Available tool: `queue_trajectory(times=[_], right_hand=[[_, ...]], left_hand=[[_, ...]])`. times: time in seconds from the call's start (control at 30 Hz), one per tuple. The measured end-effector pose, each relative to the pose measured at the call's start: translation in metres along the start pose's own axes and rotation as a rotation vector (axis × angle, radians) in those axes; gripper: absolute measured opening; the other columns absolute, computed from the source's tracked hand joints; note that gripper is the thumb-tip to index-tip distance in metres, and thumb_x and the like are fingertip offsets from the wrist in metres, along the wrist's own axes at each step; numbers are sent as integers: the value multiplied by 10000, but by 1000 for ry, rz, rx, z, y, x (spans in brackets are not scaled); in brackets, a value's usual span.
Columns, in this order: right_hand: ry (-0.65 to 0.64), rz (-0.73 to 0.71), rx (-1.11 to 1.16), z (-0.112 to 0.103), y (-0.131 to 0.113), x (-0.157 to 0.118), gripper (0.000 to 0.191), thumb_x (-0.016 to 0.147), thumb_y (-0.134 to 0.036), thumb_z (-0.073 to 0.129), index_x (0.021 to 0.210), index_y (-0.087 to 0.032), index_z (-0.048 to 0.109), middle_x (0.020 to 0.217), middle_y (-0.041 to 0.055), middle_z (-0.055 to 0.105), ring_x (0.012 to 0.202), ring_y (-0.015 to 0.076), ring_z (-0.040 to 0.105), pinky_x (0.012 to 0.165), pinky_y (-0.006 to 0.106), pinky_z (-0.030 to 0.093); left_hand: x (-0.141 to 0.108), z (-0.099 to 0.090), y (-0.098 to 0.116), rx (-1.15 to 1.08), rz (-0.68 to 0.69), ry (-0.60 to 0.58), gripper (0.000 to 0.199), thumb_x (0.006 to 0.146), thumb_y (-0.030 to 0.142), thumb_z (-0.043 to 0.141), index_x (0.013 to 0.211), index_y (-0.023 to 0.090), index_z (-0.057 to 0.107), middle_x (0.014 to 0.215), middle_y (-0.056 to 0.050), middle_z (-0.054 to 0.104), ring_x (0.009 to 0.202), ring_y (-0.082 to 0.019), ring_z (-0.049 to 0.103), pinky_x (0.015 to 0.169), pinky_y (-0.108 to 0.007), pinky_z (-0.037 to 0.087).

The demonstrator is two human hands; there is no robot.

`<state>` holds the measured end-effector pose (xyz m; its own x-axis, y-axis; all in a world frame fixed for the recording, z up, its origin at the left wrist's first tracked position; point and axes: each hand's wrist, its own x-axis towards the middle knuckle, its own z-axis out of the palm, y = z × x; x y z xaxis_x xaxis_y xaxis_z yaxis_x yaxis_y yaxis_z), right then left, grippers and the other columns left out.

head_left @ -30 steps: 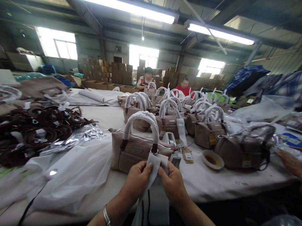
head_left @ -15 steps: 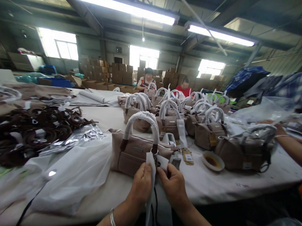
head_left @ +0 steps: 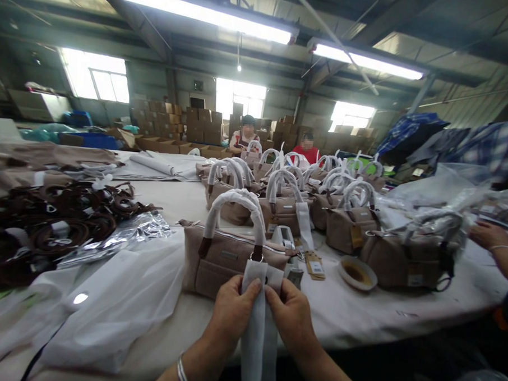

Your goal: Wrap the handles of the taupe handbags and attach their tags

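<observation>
A taupe ribbed handbag [head_left: 217, 267] stands upright at the near table edge, its raised handle [head_left: 241, 198] wrapped in white material. Long white strips [head_left: 253, 325] hang down in front of the bag's right side, below the handle's ring. My left hand [head_left: 235, 302] pinches the front strip, thumb flat on its face. With thumb and fingers closed, my right hand [head_left: 289, 307] grips the strip's white piece [head_left: 274, 279] just to the right. A small dark spot shows between the white layers; most of whatever lies behind them is hidden.
More wrapped handbags [head_left: 282, 211] crowd the table behind. Brown coiled straps [head_left: 62, 227] and white sheeting [head_left: 127, 297] lie left. A tape dispenser [head_left: 283, 236], tags [head_left: 315, 266] and a shallow dish [head_left: 357, 272] sit right. Another person's hand [head_left: 488, 234] is at far right.
The front white strip now lies flat toward me and covers the dark metal hardware that showed beneath the ring. My left thumb has moved onto the strip's face.
</observation>
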<state>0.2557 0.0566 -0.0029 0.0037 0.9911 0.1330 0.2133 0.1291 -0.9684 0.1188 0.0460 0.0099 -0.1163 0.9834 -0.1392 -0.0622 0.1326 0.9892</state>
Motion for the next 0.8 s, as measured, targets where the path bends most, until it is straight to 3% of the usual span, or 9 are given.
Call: queue_trajectory(times=[0.23,0.47,0.63,0.8], right_hand=[[111,-121,-114,0,1,-4,308,861,-428,599,683,-177,588,612,-7,577,594,145,522,545,228,414],[139,-281,-247,4,-5,-7,276,900,-367,557,703,-179,600,633,-6,565,592,138,517,563,235,414],[85,-350,-227,9,-4,-8,229,940,-324,521,820,-176,648,764,32,644,716,166,603,681,259,473],[-59,-391,-202,5,-6,-9,192,954,-269,496,1011,-185,659,938,60,664,893,192,626,824,291,490]], left_hand=[[-2,0,4,235,116,29,303,839,423,585,888,138,673,816,-77,713,759,-216,633,688,-297,473],[-4,0,4,419,220,82,226,856,377,543,823,174,637,776,-50,691,752,-216,627,711,-303,436],[-6,3,1,423,251,110,209,859,370,529,816,190,627,745,-36,679,718,-210,621,691,-298,424],[-6,3,-6,336,266,113,238,892,376,485,840,190,624,776,-46,689,750,-213,629,721,-303,441]])
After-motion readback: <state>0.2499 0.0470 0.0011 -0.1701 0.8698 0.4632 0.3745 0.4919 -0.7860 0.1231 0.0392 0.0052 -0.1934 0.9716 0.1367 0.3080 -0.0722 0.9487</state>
